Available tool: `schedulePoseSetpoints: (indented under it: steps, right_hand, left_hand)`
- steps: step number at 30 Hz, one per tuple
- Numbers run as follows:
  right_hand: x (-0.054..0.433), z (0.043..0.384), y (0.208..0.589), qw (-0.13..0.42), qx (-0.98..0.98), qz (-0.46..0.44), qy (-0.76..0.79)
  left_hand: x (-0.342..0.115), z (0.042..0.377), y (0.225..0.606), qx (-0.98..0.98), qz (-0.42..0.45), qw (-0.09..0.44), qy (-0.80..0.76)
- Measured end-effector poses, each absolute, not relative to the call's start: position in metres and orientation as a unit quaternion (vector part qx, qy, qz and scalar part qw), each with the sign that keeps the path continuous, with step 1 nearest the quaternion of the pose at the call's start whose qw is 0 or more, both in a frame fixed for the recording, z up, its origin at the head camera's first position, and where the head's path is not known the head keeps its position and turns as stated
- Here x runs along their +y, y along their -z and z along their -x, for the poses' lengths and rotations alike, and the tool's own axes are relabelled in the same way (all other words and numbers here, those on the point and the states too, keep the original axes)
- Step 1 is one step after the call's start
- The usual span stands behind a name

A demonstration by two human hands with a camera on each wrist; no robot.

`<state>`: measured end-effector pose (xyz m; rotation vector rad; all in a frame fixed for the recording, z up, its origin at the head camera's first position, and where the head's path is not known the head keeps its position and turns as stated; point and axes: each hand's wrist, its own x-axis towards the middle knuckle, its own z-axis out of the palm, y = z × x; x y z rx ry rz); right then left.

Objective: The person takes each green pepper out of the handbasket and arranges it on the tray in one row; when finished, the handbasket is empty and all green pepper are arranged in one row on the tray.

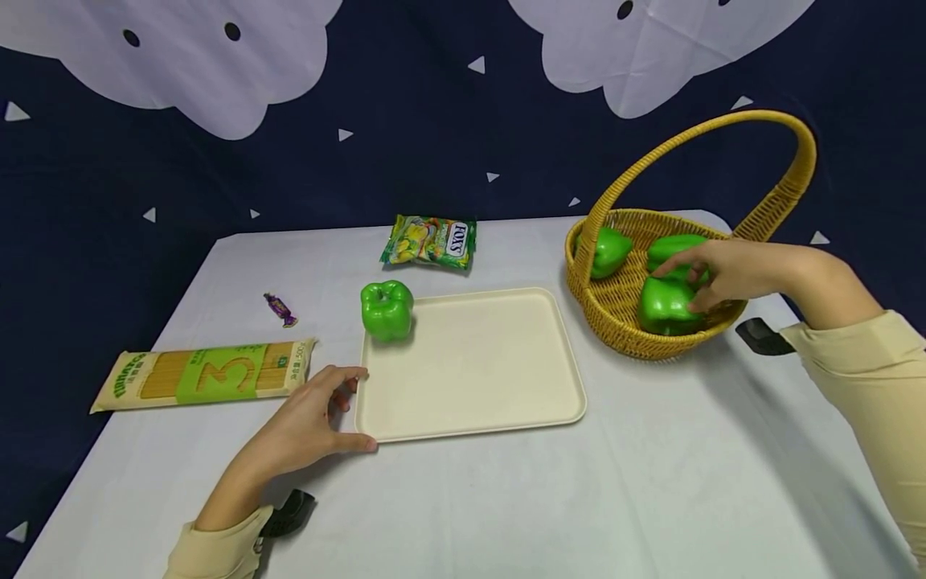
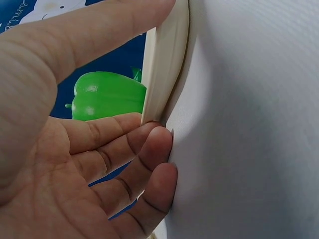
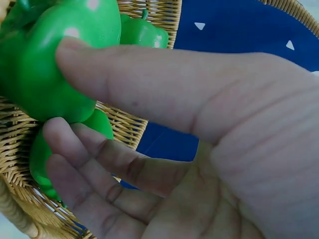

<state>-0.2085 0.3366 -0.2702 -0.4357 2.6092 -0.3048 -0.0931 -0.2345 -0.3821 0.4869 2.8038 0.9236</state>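
Observation:
My left hand (image 1: 307,422) holds the cream tray (image 1: 477,366) at its near left corner, thumb by the front edge and forefinger at the left side. A green bell pepper (image 1: 387,312) stands at the tray's far left corner. Over the wicker basket (image 1: 615,336), my right hand (image 1: 741,269) reaches in and grips another green bell pepper (image 1: 664,307), thumb on one side and fingertips on the other. In the right wrist view the thumb presses the held pepper (image 3: 55,64). More green peppers lie in the basket, one at its left (image 1: 610,252) and one behind the hand (image 1: 673,247).
The basket's tall handle (image 1: 723,121) arches over it. Left of the tray lies a pack of noodles (image 1: 210,374), with a purple-wrapped candy (image 1: 280,309) behind it. A green FOX'S candy bag (image 1: 430,241) lies beyond the tray, before a dark blue curtain (image 1: 405,96).

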Motion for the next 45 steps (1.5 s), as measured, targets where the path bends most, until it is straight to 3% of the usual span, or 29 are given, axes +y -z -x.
schedulePoseSetpoints:
  steps: [9, 21, 29, 45]
  right_hand:
    - [0.332, 0.210, 0.274, 0.280, 0.941, 0.141, 0.126]
    - [0.326, 0.203, 0.271, 0.189, 0.954, 0.178, 0.148]
    - [0.310, 0.201, 0.278, 0.195, 0.945, 0.229, 0.130]
    - [0.306, 0.207, 0.282, 0.214, 0.942, 0.229, 0.119]
  left_hand:
    - [-0.235, 0.093, 0.383, 0.936, -0.160, 0.078, -0.305]
    - [-0.234, 0.092, 0.383, 0.937, -0.159, 0.077, -0.301]
    - [-0.234, 0.092, 0.383, 0.937, -0.161, 0.074, -0.300]
    - [-0.235, 0.093, 0.382, 0.937, -0.164, 0.074, -0.299]
